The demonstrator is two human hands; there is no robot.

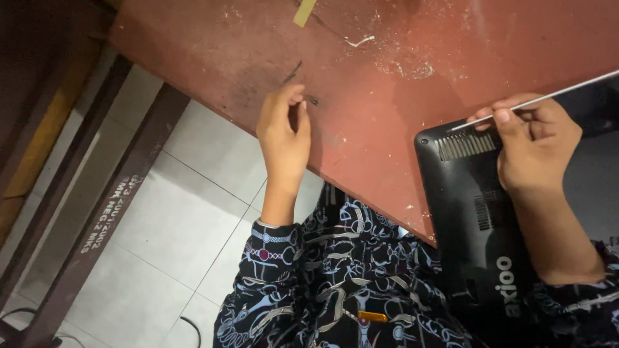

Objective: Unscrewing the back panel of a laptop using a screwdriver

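Metal rod [535, 100], thin and silvery, is pinched in my right hand [538, 145] fingers, tip over the vent slots of the black laptop [477, 212] lying bottom-up. My left hand [284, 132] pinches a tiny dark bit, probably a screw [313, 100], on the red table [387, 77]. Looks like mid-teardown; next needs careful prying at the seam.

the table [400, 129] is rough, scratched red wood. the laptop [477, 238] is matt black plastic. the thin rod [554, 95] is shiny metal.
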